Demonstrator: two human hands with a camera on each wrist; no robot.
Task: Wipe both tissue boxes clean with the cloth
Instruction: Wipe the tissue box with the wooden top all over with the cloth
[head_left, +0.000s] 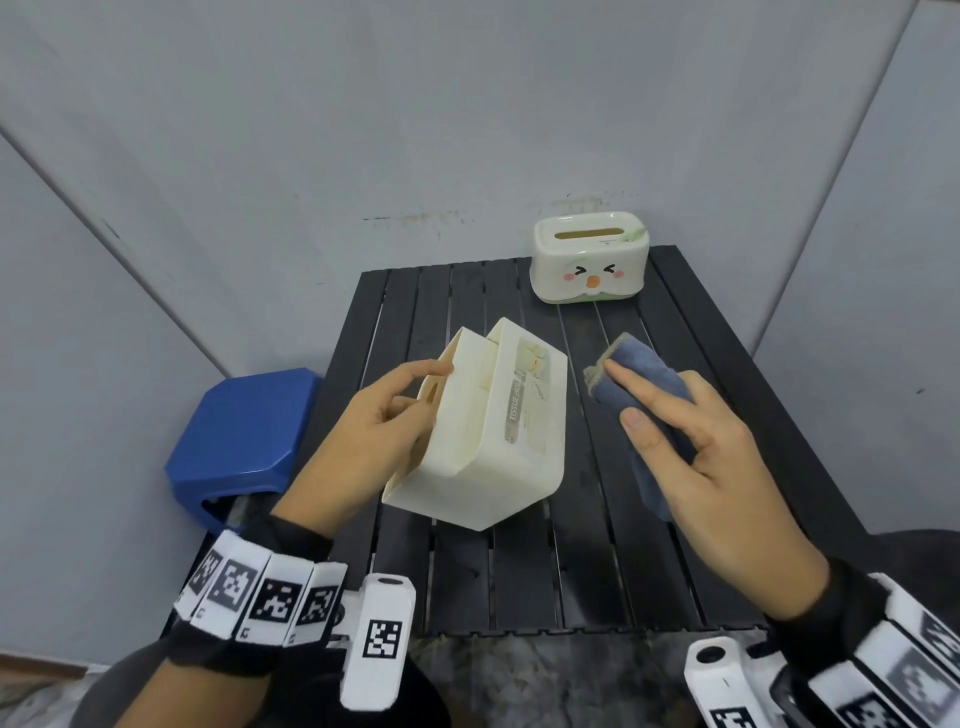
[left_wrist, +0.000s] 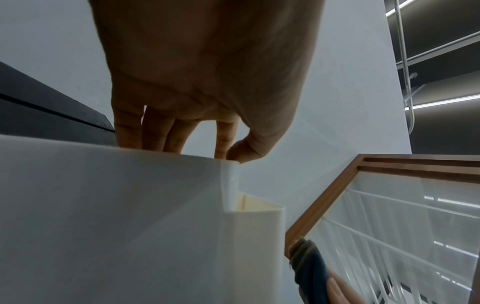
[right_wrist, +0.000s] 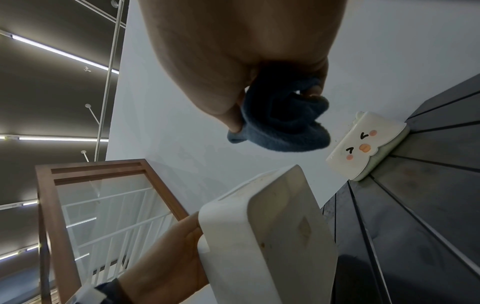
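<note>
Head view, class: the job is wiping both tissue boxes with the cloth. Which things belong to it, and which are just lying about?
Belong:
plain tissue box, held in the left hand
face tissue box
cloth, in the right hand

Lying about:
blue stool
table, only the work surface

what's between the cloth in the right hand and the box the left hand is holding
Nothing: in the head view only bare black slatted table shows between the blue cloth and the cream tissue box.

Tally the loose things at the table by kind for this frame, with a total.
Tissue boxes: 2, the plain cream box gripped by the left hand and the box with a face standing at the table's far edge.
Cloths: 1, the blue cloth held in the right hand.
Stools: 1, the blue stool beside the table.
Total: 4.
</note>
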